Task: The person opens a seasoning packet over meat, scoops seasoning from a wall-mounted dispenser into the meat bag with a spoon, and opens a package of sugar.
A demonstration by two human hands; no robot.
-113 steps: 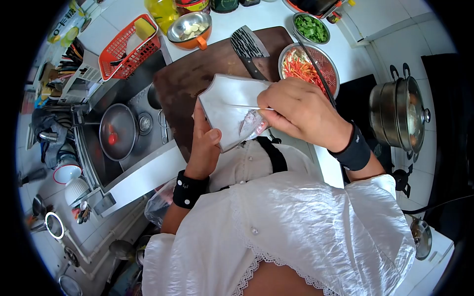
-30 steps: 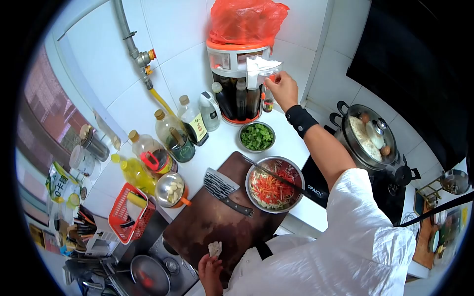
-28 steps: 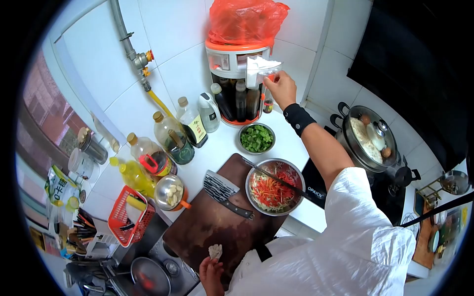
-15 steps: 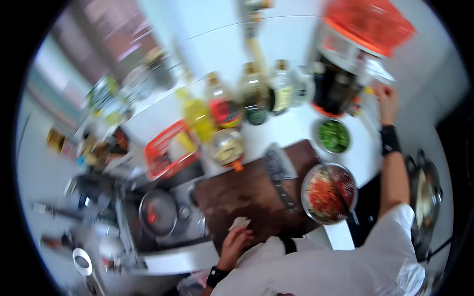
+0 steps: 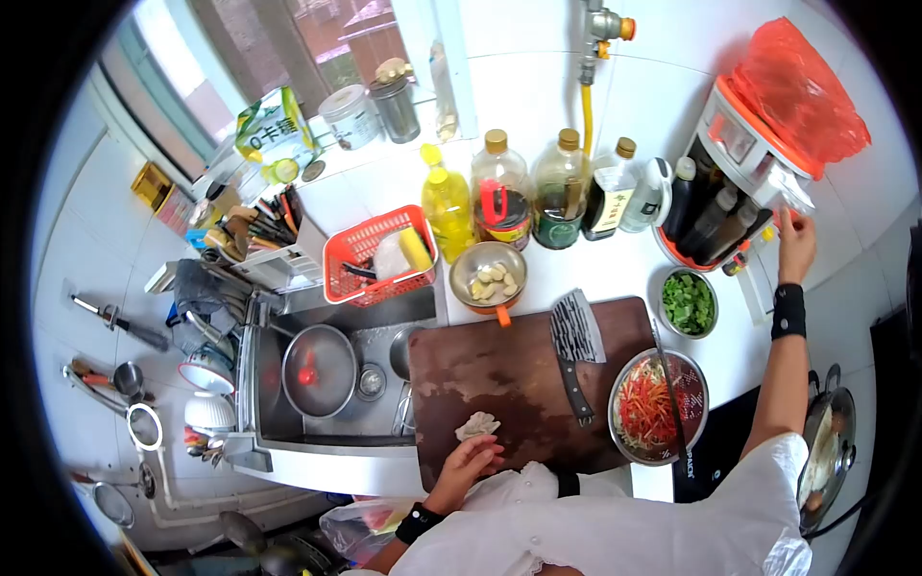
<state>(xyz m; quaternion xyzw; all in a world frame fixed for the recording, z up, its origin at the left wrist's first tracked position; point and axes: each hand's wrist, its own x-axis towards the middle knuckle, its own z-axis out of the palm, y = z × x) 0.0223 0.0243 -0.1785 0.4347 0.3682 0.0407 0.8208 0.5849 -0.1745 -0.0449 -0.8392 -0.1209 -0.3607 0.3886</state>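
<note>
1. Upper right: right hand [image 5: 796, 248], fingers clamped on a clear container [image 5: 789, 188] beside the storage rack [image 5: 738, 134].
2. Lower centre: left hand [image 5: 465, 471], fingertips at a pale lump [image 5: 477, 426] over the chopping board [image 5: 480, 370]; whether they grip it cannot be told.
3. Right of centre: cleaver [image 5: 576, 331] on the board, near the colander [image 5: 695, 376].

Black-and-white patterned cleaver blade [image 5: 577, 328]

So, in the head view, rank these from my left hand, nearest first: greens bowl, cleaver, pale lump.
From the left hand:
1. Pale lump, right at the fingertips
2. Cleaver, right half of the board
3. Greens bowl, beyond the board's far right corner
</note>
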